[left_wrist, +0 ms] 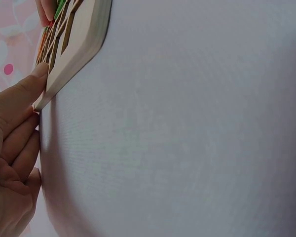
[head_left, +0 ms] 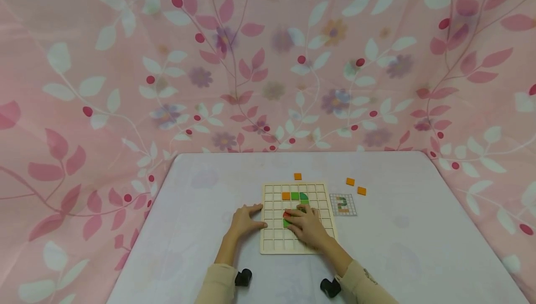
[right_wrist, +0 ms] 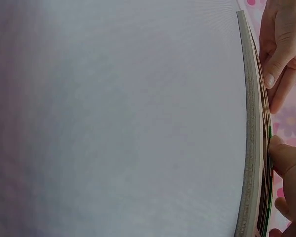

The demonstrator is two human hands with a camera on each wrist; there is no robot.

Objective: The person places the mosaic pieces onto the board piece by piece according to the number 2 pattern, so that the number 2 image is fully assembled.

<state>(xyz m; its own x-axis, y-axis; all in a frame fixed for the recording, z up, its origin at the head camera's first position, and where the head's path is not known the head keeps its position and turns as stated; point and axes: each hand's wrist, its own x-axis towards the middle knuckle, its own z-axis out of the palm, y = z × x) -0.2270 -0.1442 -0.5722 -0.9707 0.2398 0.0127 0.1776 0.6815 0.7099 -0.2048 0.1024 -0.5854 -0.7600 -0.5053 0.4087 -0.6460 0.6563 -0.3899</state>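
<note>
A pale wooden grid board (head_left: 273, 244) lies on the table. My left hand (head_left: 244, 220) is at its left edge, with the thumb on the rim and the other fingers along the side, as the left wrist view shows. Over the middle of the board, my right hand (head_left: 309, 227) has its fingertips at a red tile (head_left: 286, 214), and its thumb comes down by a green tile (head_left: 286, 224). In the grid's upper part sit an orange tile (head_left: 286, 196), a green square (head_left: 295, 196) and a dark green rounded tile (head_left: 304, 196). My right hand partly covers further tiles.
Right of the board lies a small pattern card (head_left: 343, 205) with a coloured figure on a grid. Loose orange tiles lie behind the board (head_left: 298, 176) and beyond the card (head_left: 362, 191). A pink floral cloth (head_left: 276, 62) hangs behind the white table (head_left: 418, 239).
</note>
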